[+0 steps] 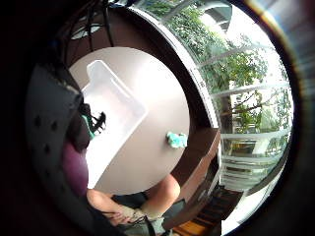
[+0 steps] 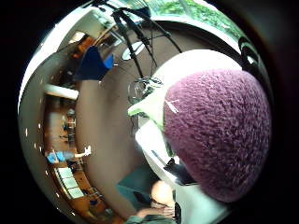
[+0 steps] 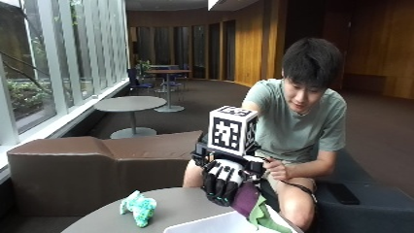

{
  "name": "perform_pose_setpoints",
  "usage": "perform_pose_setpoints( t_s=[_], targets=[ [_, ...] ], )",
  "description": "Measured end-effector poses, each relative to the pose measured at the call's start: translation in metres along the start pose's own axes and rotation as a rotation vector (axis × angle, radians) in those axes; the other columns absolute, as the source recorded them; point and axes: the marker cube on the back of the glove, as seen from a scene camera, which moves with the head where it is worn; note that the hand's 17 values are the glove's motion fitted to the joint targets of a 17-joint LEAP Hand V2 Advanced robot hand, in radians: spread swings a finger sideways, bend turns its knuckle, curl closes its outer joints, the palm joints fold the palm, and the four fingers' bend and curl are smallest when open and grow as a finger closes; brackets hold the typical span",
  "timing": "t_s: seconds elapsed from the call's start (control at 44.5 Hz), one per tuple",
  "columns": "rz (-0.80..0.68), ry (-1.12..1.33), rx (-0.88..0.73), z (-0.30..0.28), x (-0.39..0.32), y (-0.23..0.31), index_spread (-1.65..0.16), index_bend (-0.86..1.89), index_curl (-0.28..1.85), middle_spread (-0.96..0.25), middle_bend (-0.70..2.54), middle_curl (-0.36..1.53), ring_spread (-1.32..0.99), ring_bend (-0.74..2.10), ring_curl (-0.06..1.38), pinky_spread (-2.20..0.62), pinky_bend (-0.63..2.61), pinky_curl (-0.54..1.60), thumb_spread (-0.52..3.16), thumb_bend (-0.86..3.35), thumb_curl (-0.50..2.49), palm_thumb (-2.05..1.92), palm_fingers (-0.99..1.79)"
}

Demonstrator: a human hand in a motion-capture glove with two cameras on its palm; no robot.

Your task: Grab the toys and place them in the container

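Observation:
My gloved right hand (image 3: 224, 182) is raised over the round grey table (image 3: 175, 206) and grips a purple knitted toy (image 3: 246, 199) with pale green leaves (image 3: 267, 218). The toy hangs just above the near end of the white container (image 3: 216, 225). Its purple body (image 2: 217, 135) fills much of the thumb side palm view and shows at the edge of the other palm view as a purple patch (image 1: 75, 167). The container (image 1: 115, 105) is open, with nothing seen on its visible floor. A teal plush toy (image 3: 139, 208) lies on the table beside the container, also seen as a teal shape (image 1: 176, 139).
A brown padded bench (image 3: 91, 170) curves round the far side of the table. Behind it are tall windows (image 3: 39, 63) and other tables (image 3: 130, 104). The person's bare left hand (image 3: 277, 170) rests on their lap.

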Motion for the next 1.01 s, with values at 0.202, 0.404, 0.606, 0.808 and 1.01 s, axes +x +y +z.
perform_pose_setpoints(
  t_s=[0.202,0.404,0.606,0.808,1.01],
  targets=[
    [0.151,0.044,-0.205,0.028,0.006,-0.01,-0.31,0.68,1.06,-0.2,1.04,0.87,-0.4,1.11,0.81,-0.23,1.25,0.61,0.65,-0.04,1.07,0.46,0.38],
    [0.151,0.042,-0.422,0.044,0.015,-0.006,-0.21,0.07,0.77,-0.05,0.39,0.64,-0.2,0.67,0.69,-0.07,1.34,0.57,1.01,-0.08,0.81,0.08,-0.55],
    [0.169,0.079,-0.343,0.01,0.073,0.017,-0.15,0.03,0.55,0.02,0.19,0.53,-0.08,0.41,0.57,0.01,1.17,0.49,1.13,-0.04,0.64,-0.02,-0.35],
    [0.197,0.099,-0.341,-0.023,0.152,0.046,-0.15,0.05,0.42,0.02,0.17,0.49,-0.03,0.3,0.51,0.04,1.03,0.42,1.19,-0.04,0.53,-0.04,-0.25],
    [0.152,0.101,-0.41,0.001,0.255,0.09,-0.19,0.09,0.35,0.0,0.18,0.47,-0.02,0.26,0.49,0.04,0.83,0.36,1.25,-0.02,0.45,-0.01,-0.22]
  ],
)
